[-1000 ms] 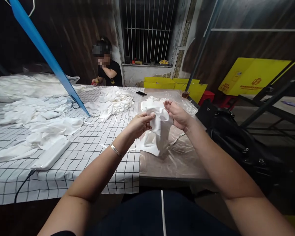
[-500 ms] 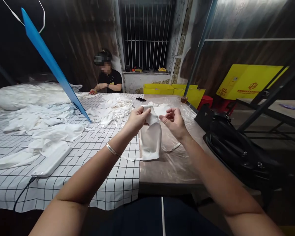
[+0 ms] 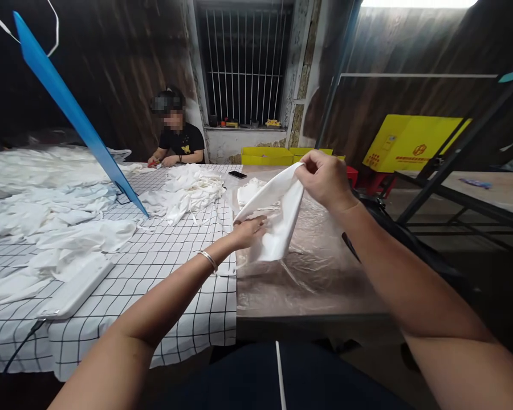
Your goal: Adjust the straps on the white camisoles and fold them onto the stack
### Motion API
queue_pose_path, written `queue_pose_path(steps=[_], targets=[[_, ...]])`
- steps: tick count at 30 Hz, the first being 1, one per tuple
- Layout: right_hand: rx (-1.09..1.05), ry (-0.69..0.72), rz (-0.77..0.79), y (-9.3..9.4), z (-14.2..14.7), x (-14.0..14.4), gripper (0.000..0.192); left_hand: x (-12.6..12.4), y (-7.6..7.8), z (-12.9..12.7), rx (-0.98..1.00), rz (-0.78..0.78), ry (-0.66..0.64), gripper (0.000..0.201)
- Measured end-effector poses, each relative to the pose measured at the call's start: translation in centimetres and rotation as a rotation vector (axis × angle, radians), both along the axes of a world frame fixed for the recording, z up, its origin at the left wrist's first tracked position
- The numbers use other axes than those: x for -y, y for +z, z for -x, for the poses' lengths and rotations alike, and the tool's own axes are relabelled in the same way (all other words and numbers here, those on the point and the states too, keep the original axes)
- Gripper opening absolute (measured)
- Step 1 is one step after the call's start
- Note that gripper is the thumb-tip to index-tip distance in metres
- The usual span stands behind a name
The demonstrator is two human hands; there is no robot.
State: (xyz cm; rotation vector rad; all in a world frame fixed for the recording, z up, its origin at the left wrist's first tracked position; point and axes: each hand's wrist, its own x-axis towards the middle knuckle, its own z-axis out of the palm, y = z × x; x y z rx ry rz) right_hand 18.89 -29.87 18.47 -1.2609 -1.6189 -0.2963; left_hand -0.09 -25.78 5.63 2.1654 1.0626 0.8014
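Observation:
A thin white piece of cloth [image 3: 284,219] hangs stretched and slanting above the brown tabletop. My right hand [image 3: 325,176] pinches its upper right corner, fingers closed. Lower on the left, my left hand [image 3: 250,232] lies against the cloth with its fingers stretched out and somewhat apart; a silver bangle [image 3: 208,260] circles that wrist. Behind the held cloth, partly covered by it, rests a small white stack of cloth [image 3: 250,191]. Thin white strings trail below near the table.
Piles of white cloth [image 3: 192,191] cover the checked tablecloth [image 3: 166,290] on the left. A white power bank-like slab [image 3: 79,290] with a cable, a slanting blue post [image 3: 81,114] and a phone [image 3: 237,175] are there. Across the table sits a person [image 3: 182,142]. A black bag [image 3: 380,216] stands right.
My right hand has risen and moved right, pulling the cloth's corner up. My left hand has dropped lower, its fingers now stretched out. The view has shifted slightly right.

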Motion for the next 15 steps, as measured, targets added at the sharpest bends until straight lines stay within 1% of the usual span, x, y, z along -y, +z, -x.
queue_pose_path(steps=[1,3,4,5,8,10,12,14,15], targets=[[-0.012,-0.004,-0.008,0.6,-0.9,-0.2,0.003,-0.5,-0.4,0.1,-0.091,-0.016,0.046,0.034],[-0.067,0.011,0.002,1.5,-2.5,-0.6,0.003,-1.5,-0.3,0.4,-0.179,-0.042,0.108,0.038],[-0.114,0.039,0.021,1.8,-3.3,-0.8,0.004,-2.0,0.0,0.5,-0.177,-0.034,0.104,0.042],[-0.171,0.081,0.046,2.0,-3.8,-0.9,0.006,-2.5,0.4,0.4,-0.148,-0.003,0.074,0.048],[-0.328,0.251,0.124,2.6,-4.3,-0.8,0.010,-3.1,2.1,-0.5,0.038,0.188,-0.129,0.057],[-0.372,0.327,0.147,3.0,-3.9,-0.4,0.011,-2.8,3.2,-2.1,0.181,0.289,-0.292,0.060],[-0.377,0.344,0.154,3.7,-3.2,0.2,0.012,-1.8,4.5,-4.1,0.334,0.366,-0.465,0.061],[-0.376,0.311,0.156,4.4,-2.9,0.8,0.013,-0.4,5.9,-5.9,0.495,0.447,-0.619,0.054],[-0.383,0.284,0.156,4.8,-2.9,1.1,0.013,0.3,6.6,-6.6,0.566,0.481,-0.670,0.048]])
